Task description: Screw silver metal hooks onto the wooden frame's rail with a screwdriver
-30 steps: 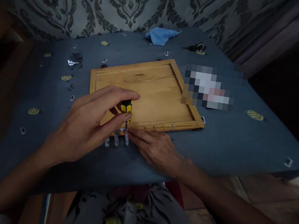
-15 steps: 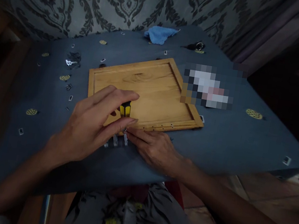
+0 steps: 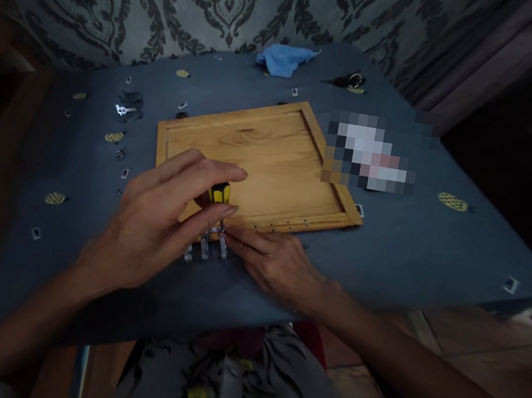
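My left hand [image 3: 161,223] grips a small screwdriver with a yellow and black handle [image 3: 220,193], held upright over the near edge of a square wooden panel [image 3: 273,153]. Its tip meets a shiny metal bracket [image 3: 205,245] with three prongs that stick out toward me from that edge. Fingers of my right hand [image 3: 270,264] lie together on the blue cloth and pinch the bracket beside the screwdriver tip. A row of small holes runs along the panel's near rail.
The panel lies on a table under a blue cloth [image 3: 414,249]. Small metal clips [image 3: 509,285] and yellow discs [image 3: 452,201] are scattered about it. A blue rag [image 3: 285,59] and keys [image 3: 348,81] lie at the back. A patterned curtain hangs behind.
My left hand's fingers have shifted slightly round the screwdriver handle. Bracket, panel and right hand stay where they were.
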A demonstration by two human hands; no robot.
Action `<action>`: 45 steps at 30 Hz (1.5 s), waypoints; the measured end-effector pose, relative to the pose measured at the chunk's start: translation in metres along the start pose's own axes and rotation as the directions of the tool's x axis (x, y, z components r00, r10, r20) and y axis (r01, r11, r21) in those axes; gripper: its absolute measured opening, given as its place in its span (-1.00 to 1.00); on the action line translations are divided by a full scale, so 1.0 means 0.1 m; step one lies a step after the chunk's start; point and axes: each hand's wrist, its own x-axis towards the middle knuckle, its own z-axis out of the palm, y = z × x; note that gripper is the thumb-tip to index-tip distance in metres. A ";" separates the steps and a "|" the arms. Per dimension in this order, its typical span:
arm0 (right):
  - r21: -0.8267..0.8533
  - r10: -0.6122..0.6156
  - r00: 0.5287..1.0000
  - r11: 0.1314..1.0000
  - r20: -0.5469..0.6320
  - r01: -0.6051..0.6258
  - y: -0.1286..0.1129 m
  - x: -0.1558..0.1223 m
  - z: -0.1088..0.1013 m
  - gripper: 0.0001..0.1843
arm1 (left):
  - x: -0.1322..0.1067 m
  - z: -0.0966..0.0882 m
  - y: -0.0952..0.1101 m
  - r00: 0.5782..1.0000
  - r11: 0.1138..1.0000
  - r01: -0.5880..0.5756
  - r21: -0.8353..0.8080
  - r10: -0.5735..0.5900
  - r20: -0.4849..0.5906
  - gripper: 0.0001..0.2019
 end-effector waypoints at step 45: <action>0.060 0.002 1.000 0.998 -0.004 -0.002 0.00 -0.01 0.01 -0.58 | 0.02 0.00 -0.03 0.999 0.997 -0.033 0.068 0.032 0.012 -0.72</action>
